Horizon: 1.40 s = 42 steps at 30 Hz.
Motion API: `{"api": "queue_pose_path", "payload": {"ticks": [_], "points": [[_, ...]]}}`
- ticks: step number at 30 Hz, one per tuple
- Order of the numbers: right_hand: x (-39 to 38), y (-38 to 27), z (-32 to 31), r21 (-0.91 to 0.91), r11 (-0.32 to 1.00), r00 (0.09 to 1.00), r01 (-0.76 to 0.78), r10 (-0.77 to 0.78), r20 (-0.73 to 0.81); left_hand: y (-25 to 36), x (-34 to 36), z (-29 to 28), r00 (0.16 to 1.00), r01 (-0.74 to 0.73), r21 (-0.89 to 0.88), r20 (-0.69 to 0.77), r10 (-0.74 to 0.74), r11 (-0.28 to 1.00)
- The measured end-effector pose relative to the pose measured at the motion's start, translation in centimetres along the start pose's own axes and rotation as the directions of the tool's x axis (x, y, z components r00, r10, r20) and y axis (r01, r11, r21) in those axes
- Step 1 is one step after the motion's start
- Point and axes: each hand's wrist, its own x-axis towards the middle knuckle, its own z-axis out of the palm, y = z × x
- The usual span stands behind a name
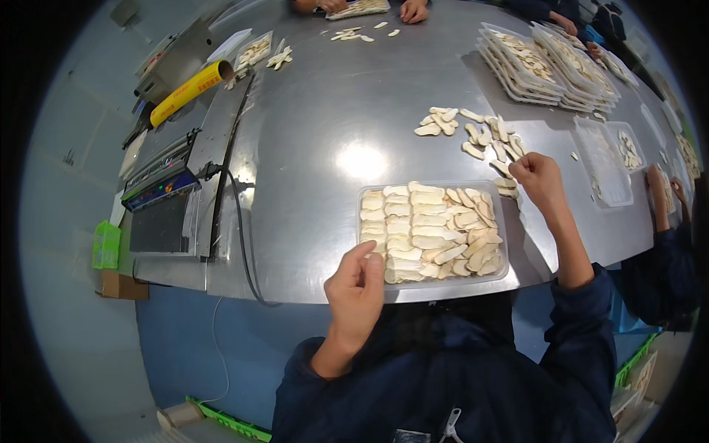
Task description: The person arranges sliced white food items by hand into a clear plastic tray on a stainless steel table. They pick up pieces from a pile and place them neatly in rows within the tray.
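A clear plastic tray (504, 257) lies at the table's front edge, filled with pale slices that look like mushroom. To its left the slices (399, 221) lie in neat overlapping columns; at its right they lie more loosely. My left hand (354, 288) is at the tray's front left corner, fingers curled, with the index finger and thumb over the tray's edge. What it holds, if anything, is hidden. My right hand (539, 181) is closed beyond the tray's far right corner, beside a loose pile of slices (496, 136). I cannot make out what its fingers grip.
Stacked trays of slices (524, 63) stand at the far right, near an empty-looking clear tray (602, 162). At left are a sealing machine (162, 177), its black cable (242, 244) and a yellow roll (188, 94). Other people's hands (413, 11) work at the far side and right.
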Motion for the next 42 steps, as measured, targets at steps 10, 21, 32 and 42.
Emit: {"api": "queue_pose_path", "payload": {"ticks": [10,21,32,42], "points": [[3.1,-1.2,1.1,-0.536,0.843,0.997,0.043,-0.004,0.075,-0.2,-0.5,0.3,0.998,-0.065,-0.001,-0.02,0.064,0.998],[3.1,0.9,0.2,-0.581,0.809,0.996,0.09,-0.086,0.035,0.0,-0.8,0.4,0.999,-0.051,0.029,0.015,0.051,0.998],[2.4,2.9,-0.3,-0.649,0.725,0.968,0.23,-0.241,0.074,-1.4,-1.1,0.1,0.999,-0.035,0.008,0.001,0.035,0.999],[-6.1,-4.0,-1.6,0.689,0.639,0.918,-0.343,0.073,0.39,1.7,-1.6,1.8,0.896,0.294,-0.233,0.405,-0.183,0.927]]}}
